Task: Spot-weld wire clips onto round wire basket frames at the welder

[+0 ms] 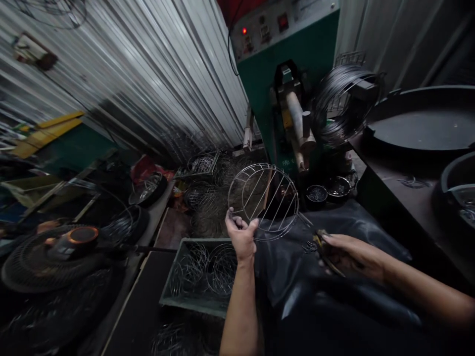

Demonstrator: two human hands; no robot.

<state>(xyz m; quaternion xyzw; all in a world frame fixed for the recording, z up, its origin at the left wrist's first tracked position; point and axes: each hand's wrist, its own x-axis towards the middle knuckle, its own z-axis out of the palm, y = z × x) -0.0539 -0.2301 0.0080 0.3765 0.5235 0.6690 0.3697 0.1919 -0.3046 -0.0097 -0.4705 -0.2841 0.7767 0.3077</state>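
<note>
My left hand grips the lower left rim of a round wire rack, with thumb and fingers closed on it. The rack has a double ring and several parallel bars across it, and it is tilted up towards me. A short handle-like piece sticks out at its lower right. To the right, my right hand is closed around dark pliers with a yellowish part, partly hidden by the fingers and dim. Beside their tip, a few small bent wire pieces rest on the black apron over my lap.
A green machine with a lit red lamp stands ahead, a wire coil at its right. A green bin of wire rings sits left of my lap. Black pans lie at right, a fan at left.
</note>
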